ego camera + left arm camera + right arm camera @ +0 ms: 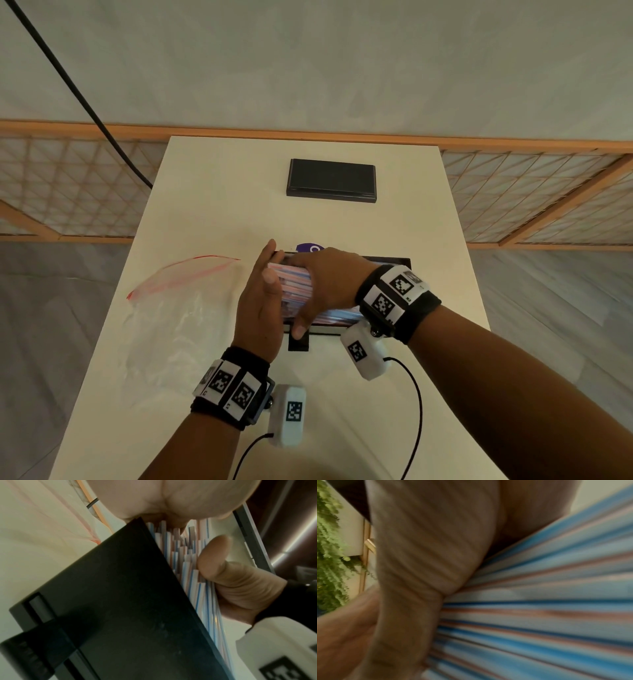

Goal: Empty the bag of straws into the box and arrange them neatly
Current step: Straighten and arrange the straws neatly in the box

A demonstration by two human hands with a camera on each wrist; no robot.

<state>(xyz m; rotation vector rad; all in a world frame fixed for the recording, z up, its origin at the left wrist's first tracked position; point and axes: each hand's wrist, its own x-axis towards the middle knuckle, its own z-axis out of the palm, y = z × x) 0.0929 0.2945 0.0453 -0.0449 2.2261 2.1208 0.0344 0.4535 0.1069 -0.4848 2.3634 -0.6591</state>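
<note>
A black box (pixel 394 262) sits mid-table, filled with a bundle of blue, pink and white striped straws (pixel 296 286) lying left to right. My left hand (pixel 263 294) stands flat with straight fingers against the straws' left ends; its palm (pixel 171 500) meets the uneven straw ends (pixel 181 555) beside the box wall (pixel 120 601). My right hand (pixel 325 284) lies over the bundle. Its thumb (pixel 214 561) is on the near side and its fingers are over the far side, gripping the straws (pixel 539 601). The clear zip bag (pixel 171 318) lies flat and empty to the left.
A black lid (pixel 331 181) rests at the far end of the cream table (pixel 428 394). A purple object (pixel 310 247) peeks out behind the box. A black tab (pixel 298 342) sticks out from the box front. Thin black cables (pixel 419 404) trail from the wrist cameras.
</note>
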